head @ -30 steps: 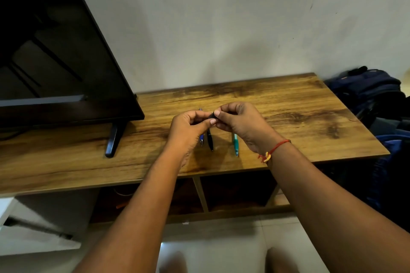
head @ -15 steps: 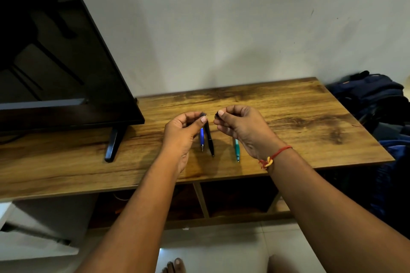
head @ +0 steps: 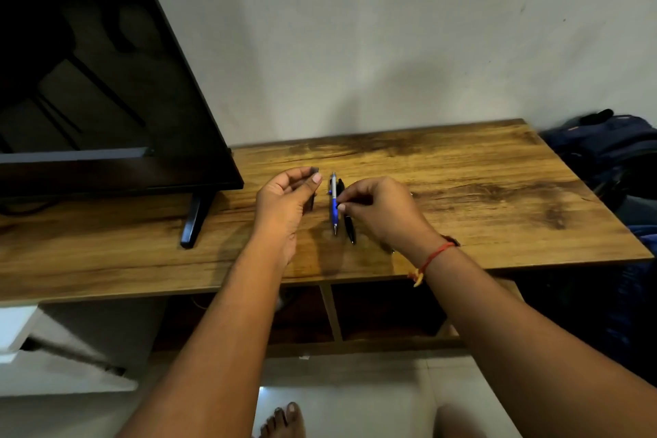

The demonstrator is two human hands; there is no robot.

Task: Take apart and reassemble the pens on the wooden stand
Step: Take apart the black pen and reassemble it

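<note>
Wooden desk (head: pixel 480 188) carries two whole pens side by side near its middle, tips toward the front edge: a blue pen (head: pixel 334 204) and, just beside it toward the right edge, a black pen (head: pixel 349 226). Above the desk, a person's left hand (head: pixel 284 203) holds a dark pen barrel (head: pixel 311 201) clear of the wood. The grip is closed on it, thumb and fingertips at its upper end, and the barrel hangs roughly upright. The right hand (head: pixel 385 212) hovers over the black pen with a narrow grip. Its thumb and forefinger pinch a small dark piece (head: pixel 338 205), too small to make out, right at the blue pen's body. Whether the piece touches that pen cannot be told. A red thread (head: pixel 435 254) circles the right wrist. A black television (head: pixel 106 99) stands toward the left edge of the desk, one foot (head: pixel 193 220) planted on the wood. Beyond the right edge lies a dark blue backpack (head: pixel 604 146). A bare foot (head: pixel 284 420) shows on the pale floor (head: pixel 355 402) below the front edge.
</note>
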